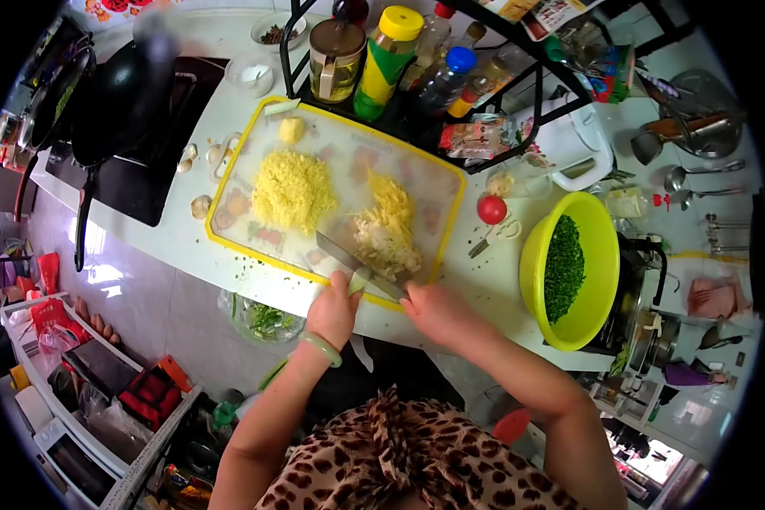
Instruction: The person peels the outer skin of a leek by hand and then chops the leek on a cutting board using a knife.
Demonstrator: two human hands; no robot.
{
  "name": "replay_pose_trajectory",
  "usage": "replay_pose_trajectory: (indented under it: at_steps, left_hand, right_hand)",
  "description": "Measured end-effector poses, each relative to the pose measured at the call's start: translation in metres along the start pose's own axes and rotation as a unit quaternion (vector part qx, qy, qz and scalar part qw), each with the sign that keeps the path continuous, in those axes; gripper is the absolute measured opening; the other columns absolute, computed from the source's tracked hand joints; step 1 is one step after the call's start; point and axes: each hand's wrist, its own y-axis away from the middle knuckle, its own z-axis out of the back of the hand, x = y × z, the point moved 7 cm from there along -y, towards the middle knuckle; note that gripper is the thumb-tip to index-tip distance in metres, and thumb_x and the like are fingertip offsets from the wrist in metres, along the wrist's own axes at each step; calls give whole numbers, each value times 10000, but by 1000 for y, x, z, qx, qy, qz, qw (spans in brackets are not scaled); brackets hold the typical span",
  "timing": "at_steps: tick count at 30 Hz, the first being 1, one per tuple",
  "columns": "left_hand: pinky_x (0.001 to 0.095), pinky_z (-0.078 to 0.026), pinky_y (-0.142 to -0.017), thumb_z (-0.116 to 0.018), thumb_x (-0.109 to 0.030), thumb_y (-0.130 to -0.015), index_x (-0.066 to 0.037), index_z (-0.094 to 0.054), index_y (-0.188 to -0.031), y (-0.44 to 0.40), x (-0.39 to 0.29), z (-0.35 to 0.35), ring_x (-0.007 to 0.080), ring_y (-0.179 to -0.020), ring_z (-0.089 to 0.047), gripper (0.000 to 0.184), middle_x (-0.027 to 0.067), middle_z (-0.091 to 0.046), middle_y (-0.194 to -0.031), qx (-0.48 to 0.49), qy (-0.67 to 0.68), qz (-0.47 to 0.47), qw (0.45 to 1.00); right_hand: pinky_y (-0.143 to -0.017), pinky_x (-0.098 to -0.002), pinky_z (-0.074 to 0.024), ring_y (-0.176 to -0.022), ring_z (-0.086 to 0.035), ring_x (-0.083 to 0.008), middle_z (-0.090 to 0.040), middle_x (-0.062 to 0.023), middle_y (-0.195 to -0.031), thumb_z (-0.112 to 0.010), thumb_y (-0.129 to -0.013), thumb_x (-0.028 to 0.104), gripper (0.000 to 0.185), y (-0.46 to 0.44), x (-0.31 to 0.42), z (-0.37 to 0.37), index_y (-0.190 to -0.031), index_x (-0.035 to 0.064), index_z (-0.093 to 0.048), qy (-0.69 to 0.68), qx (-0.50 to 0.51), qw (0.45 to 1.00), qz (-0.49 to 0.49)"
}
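My right hand [433,313] grips a kitchen knife [348,257]; its blade lies slanted over the near edge of a yellow-rimmed cutting board [268,265]. Closed round a scallion [360,278], my left hand [333,312] has the pale end beside the blade, and a green part shows below the wrist. On the board are a large heap of finely chopped yellow food [294,192], a pile of yellow shreds [389,202] and whitish chopped bits [387,245] near the knife. A small yellow chunk [291,130] sits at the far left, by a pale stalk piece [281,107].
A lime-green bowl [532,263] of chopped greens [564,270] stands right, near scissors [493,240] and a red-topped item [490,209]. Bottles fill a black rack [535,110] behind the board. A black wok [115,110] is on the left stove; garlic [201,206] lies nearby.
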Motion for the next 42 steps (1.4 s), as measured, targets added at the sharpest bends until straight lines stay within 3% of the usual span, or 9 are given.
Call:
replay_pose_trajectory:
  at_steps: [8,12,15,18,23,25,29,34,42]
  left_hand:
    - [482,-454,-572,-620,-182,-837,-31,-378,-932,3,-6,4,434,-699,-580,301,224,-595,-738,9,-3,-22,1000]
    - [490,-450,-597,-568,-133,-849,-22,-410,-967,15,0,12,441,-729,-571,226,262,-579,-757,-15,89,-41,995]
    - [385,-479,-593,-535,-71,-846,-18,-451,-1015,18,21,14,337,-711,-601,195,202,-586,-799,22,185,3,982]
    - [218,-462,-560,-555,-83,-871,-40,-470,-1160,33,17,14,72,-700,-512,304,22,-535,-942,202,376,124,896]
    - [221,-453,-534,-549,-171,-911,-42,-456,-1233,18,-28,49,77,-678,-514,359,33,-550,-877,197,406,66,890]
    - [225,-451,-533,-536,-180,-916,-48,-438,-1262,37,4,27,82,-641,-512,383,28,-542,-769,231,245,93,937]
    - [322,-429,-510,-549,-166,-901,-17,-501,-1107,37,16,7,176,-565,-513,259,84,-523,-679,83,174,-47,980]
    - [273,-396,-399,-587,-200,-885,-29,-494,-874,20,14,-10,131,-442,-481,195,50,-520,-593,184,263,91,943]
    - [227,-382,-364,-581,-253,-895,-19,-549,-844,14,13,-28,91,-426,-499,241,25,-544,-598,221,290,165,916]
  right_hand:
    - [-575,-478,-454,-646,-591,-379,-596,-177,-684,-536,-869,220,212,-19,-2,-19,-834,12,-512,-80,-144,986,-4]
    - [-578,-479,-448,-644,-585,-377,-588,-182,-679,-553,-857,233,230,-7,-19,-11,-800,14,-514,-133,-106,985,-19]
    - [-594,-474,-451,-659,-583,-374,-586,-189,-692,-561,-851,244,244,-1,-26,-5,-775,17,-515,-105,-92,990,17]
    - [-574,-445,-440,-624,-572,-352,-576,-187,-672,-572,-852,251,257,-5,-37,3,-780,8,-527,-69,-99,992,35]
    - [-545,-386,-431,-554,-546,-299,-568,-170,-644,-588,-856,270,290,-4,-46,13,-812,-13,-543,-178,-74,981,-22]
    - [-564,-412,-432,-612,-583,-312,-571,-174,-656,-558,-867,254,266,3,-50,14,-824,-8,-534,-285,-110,952,-28]
    - [-564,-425,-434,-618,-586,-332,-579,-176,-660,-555,-870,264,272,13,-47,22,-831,-5,-536,-220,-81,971,-48]
    - [-586,-468,-451,-645,-584,-372,-590,-172,-660,-546,-869,271,257,22,-24,32,-821,18,-545,-76,-49,996,15]
    - [-590,-474,-464,-641,-593,-368,-591,-172,-658,-539,-868,246,219,23,-21,16,-813,34,-532,-11,-7,999,30]
